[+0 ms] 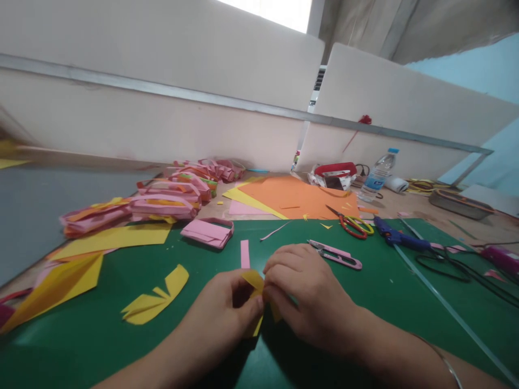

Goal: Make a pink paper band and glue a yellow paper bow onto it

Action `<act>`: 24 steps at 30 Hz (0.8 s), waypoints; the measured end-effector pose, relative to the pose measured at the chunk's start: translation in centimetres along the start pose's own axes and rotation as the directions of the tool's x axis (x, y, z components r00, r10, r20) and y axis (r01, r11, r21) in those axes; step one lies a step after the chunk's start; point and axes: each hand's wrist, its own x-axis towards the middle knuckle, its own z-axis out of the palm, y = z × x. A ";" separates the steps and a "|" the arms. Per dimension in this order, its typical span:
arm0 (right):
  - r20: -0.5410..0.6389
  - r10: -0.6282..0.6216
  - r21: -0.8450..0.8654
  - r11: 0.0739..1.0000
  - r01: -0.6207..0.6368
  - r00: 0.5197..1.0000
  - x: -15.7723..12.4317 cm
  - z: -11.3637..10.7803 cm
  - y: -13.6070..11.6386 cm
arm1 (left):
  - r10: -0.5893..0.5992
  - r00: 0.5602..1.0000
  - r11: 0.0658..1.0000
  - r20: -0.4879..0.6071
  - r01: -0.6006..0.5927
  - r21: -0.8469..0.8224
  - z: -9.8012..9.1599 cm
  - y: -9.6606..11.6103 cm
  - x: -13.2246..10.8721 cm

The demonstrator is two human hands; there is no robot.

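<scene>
Between my two hands is a piece of yellow paper (254, 280), partly hidden by my fingers. My left hand (227, 308) pinches it between thumb and forefinger. From the other side my right hand (310, 289) closes on the same paper with its fingertips together. A second yellow cut-paper piece (152, 302), shaped with pointed petals, lies on the green mat (101, 351) left of my left hand. A pink paper strip (245, 254) lies just beyond my fingers. Pink thread snips (340, 256) rest behind my right hand.
Folded pink paper baskets (162, 205) line the back left, with a pink paper pouch (208, 233) nearer. Orange sheets (300, 197) lie behind the mat. Scissors (352, 224), a blue glue gun (399, 237) with its cord, and a water bottle (379, 175) stand or lie at right.
</scene>
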 end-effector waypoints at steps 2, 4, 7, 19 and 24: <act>0.009 0.020 0.000 1.000 -0.020 1.000 -0.1 0.1 0.0 | 0.003 1.000 0.999 -0.017 -0.002 0.045 -0.1 0.1 -0.1; 0.009 0.034 -0.002 0.999 -0.034 0.999 -0.1 0.2 0.0 | 0.004 1.000 0.999 -0.009 -0.004 0.047 -0.1 0.2 -0.1; 0.004 0.035 -0.014 0.999 -0.035 0.999 -0.1 0.3 0.1 | 0.014 1.000 1.000 0.002 -0.014 0.011 -0.1 0.2 -0.2; 0.002 0.104 0.095 0.990 -0.104 0.995 0.0 0.1 -0.2 | -0.037 0.999 0.999 0.000 0.037 -0.025 0.2 0.4 -0.3; 0.036 0.272 0.324 0.907 -0.269 0.962 0.5 -0.9 0.0 | -0.019 0.999 0.999 -0.046 0.021 0.050 0.3 0.1 -0.4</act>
